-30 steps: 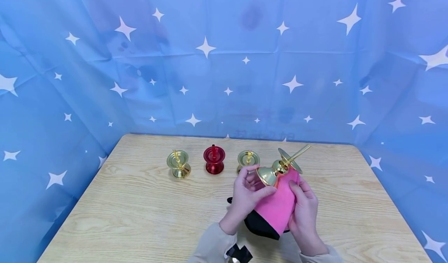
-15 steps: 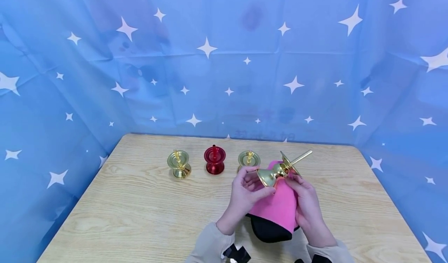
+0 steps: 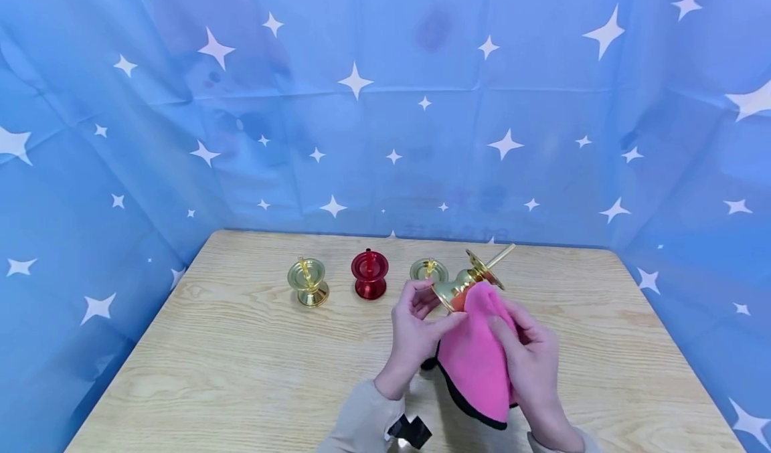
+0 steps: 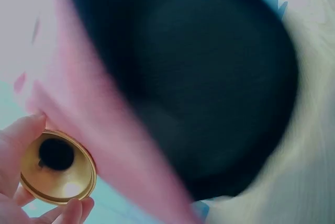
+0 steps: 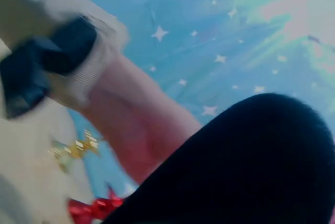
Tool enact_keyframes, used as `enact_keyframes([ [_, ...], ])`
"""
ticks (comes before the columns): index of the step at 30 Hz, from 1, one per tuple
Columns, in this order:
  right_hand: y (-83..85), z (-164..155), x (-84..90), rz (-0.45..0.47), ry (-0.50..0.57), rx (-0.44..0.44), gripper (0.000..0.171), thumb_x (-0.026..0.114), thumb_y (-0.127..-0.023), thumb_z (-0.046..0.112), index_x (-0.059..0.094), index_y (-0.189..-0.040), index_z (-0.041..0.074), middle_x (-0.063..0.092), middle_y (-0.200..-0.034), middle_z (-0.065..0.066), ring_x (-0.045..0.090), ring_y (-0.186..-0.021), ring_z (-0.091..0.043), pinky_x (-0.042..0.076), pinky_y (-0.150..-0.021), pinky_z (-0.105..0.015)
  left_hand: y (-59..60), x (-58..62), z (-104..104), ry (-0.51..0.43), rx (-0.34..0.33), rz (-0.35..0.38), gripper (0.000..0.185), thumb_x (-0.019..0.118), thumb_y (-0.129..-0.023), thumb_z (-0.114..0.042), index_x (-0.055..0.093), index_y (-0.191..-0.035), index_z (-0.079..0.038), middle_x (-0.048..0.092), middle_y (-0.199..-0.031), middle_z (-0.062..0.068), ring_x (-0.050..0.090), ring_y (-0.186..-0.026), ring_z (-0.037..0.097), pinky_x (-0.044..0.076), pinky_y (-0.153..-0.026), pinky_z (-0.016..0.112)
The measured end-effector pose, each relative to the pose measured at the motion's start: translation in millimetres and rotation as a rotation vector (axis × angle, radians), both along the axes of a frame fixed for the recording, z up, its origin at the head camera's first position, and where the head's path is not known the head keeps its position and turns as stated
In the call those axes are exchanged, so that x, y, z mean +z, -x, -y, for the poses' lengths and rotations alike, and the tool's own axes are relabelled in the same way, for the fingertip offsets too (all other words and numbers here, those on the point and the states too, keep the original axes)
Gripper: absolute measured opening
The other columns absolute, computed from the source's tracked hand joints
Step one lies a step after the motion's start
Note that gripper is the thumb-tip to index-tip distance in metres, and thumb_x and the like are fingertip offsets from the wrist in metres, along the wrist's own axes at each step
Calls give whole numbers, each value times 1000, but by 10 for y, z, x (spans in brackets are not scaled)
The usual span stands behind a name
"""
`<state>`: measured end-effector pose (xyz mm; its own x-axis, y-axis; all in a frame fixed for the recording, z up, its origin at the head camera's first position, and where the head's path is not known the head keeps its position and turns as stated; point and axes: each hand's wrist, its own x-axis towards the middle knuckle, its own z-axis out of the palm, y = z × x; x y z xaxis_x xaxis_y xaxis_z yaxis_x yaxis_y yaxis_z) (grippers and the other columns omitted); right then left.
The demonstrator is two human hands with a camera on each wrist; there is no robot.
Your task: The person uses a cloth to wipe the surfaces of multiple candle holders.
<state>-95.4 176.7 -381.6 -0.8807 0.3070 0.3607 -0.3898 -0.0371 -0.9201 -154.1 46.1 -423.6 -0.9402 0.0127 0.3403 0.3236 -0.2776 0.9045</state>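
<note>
While left hand (image 3: 415, 319) pinches gold candlestick (image 3: 464, 284) | right hand (image 3: 527, 359) grips pink cloth (image 3: 476, 359) | no writing legible

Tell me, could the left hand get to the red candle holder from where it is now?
Probably yes. The red candle holder stands alone on the table, nothing between it and the left hand. But that hand grips the gold candle holder, so it would have to let go first.

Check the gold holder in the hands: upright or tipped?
Tipped. The gold holder lies slanted in the left hand, base toward the person, spike pointing up-right; the right hand presses a pink cloth on it.
</note>
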Motion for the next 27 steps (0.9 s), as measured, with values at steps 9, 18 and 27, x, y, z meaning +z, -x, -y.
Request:
enact_keyframes([
  [9, 88, -7, -15, -299, -417, 40, 39, 57, -75, -25, 66, -109, -6, 66, -110, -6, 58, -107, -8, 47, -82, -15, -10, -15, 21, -50, -30, 37, 51, 74, -68, 13, 51, -113, 5, 60, -106, 23, 62, -97, 29, 50, -86, 32],
  [18, 153, -67, -180, -413, -305, 79, 39, 54, -71, -30, 66, -102, -10, 66, -102, -10, 60, -93, -9, 48, -71, -12, -26, 20, 52, -122, -91, 81, 52, 75, -70, 8, 49, -115, 7, 62, -102, 26, 63, -89, 14, 51, -81, 30],
  [27, 215, -151, -373, -365, -240, 17, 31, 51, -71, -30, 64, -96, -16, 67, -96, -2, 61, -84, -6, 48, -65, -11, -34, 18, 52, -147, -123, 102, 51, 74, -74, 4, 47, -116, 10, 63, -102, 29, 64, -88, 13, 51, -80, 29],
])
